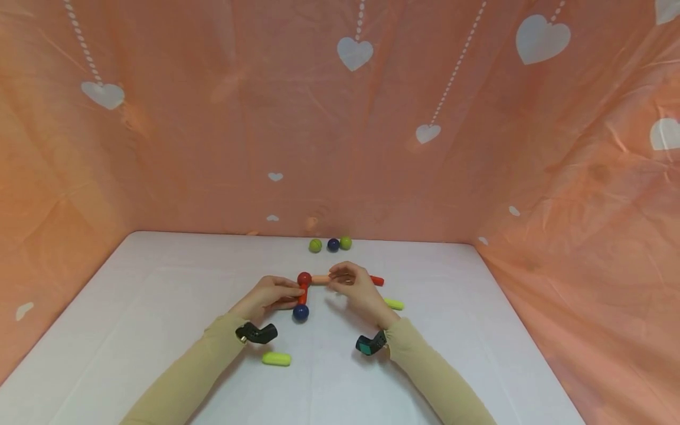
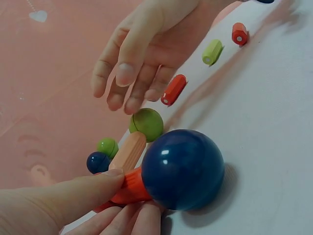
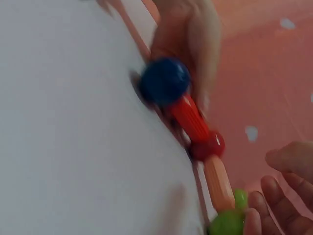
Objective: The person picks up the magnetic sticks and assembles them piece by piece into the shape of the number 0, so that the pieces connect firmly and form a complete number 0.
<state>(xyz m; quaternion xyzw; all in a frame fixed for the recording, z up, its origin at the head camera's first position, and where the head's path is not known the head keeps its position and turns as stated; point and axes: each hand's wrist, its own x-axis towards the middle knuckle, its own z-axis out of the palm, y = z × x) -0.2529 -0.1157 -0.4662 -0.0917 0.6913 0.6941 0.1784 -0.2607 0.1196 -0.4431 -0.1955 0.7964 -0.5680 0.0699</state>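
Note:
My left hand [image 1: 269,293] pinches a red ribbed stick [image 1: 303,294] between thumb and fingers. This stick joins a dark blue ball [image 1: 300,313] at its near end to a red ball [image 1: 304,278] at its far end. From the red ball a peach stick [image 1: 320,279] runs to the right. A green ball [image 2: 146,125] sits at the peach stick's other end, hidden behind my right hand in the head view. My right hand [image 1: 355,288] hovers by that green ball, fingers loosely bent and nothing held, as the left wrist view shows.
Two green balls [image 1: 316,245] and a blue ball [image 1: 333,245] stand at the table's back edge. To the right lie red sticks [image 2: 173,89] and a yellow-green stick [image 1: 394,304]. Another yellow-green stick [image 1: 276,359] lies in front, near the left wrist. A pink curtain [image 1: 239,136] surrounds the table.

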